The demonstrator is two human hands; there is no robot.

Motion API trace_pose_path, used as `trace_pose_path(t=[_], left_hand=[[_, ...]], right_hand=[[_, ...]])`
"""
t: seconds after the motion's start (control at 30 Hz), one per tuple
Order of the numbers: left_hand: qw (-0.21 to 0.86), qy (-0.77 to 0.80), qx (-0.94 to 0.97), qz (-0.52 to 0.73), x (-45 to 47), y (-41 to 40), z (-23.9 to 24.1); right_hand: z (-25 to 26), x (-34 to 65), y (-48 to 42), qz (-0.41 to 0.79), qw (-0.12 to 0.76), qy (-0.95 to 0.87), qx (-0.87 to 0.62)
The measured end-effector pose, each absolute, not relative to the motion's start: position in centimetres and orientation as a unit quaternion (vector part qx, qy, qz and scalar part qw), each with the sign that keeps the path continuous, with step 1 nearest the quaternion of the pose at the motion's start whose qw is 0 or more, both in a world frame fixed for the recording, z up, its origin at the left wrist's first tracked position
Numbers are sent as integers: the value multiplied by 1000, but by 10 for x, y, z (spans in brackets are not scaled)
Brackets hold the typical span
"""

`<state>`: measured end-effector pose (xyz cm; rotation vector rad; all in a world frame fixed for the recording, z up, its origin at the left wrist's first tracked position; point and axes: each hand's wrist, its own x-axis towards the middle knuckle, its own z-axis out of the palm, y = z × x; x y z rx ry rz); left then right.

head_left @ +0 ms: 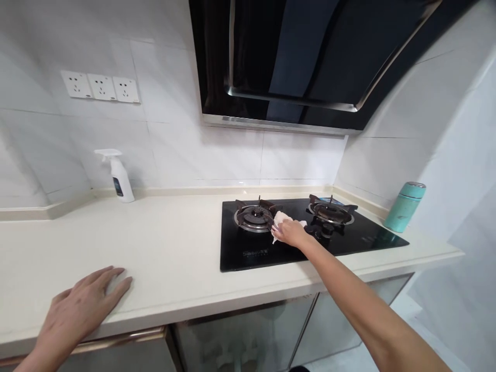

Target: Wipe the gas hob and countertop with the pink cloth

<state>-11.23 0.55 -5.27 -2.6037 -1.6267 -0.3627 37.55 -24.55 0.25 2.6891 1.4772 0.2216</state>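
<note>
My right hand (291, 232) is closed around a crumpled pale cloth (283, 217), pressed on the black glass gas stove (240, 253). The cloth lies just right of the left burner (256, 215) and touches or nearly touches its pan support. Farther right on the same stove is the second burner (331, 211), with dark control knobs (327, 230) in front of it. My left hand (83, 302) rests flat on the white countertop (170, 243), fingers stretched out, holding nothing.
At the back left, a white spray bottle (122, 178) stands near the wall. A turquoise flask (406, 206) stands right of the stove. The dark range hood (287, 62) hangs low above the stove. Wall sockets (101, 87) are at upper left. Glass-fronted cabinets (248, 336) sit below the counter edge.
</note>
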Motion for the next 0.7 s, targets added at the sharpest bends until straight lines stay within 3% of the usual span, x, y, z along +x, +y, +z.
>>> trace_pose_path(t=[0.33,0.57,0.7], left_hand=[[17,-514,-849,-124,-115,9,-54],[26,-514,-850,-111,-113,9,-52],[30,-513,-850,-115,-112,13,-54]], right_hand=[[-36,299,-301,153,-67,512,842],[-58,369,-378,216,-137,446,858],[-63,412,-408,226,-120,406,877]])
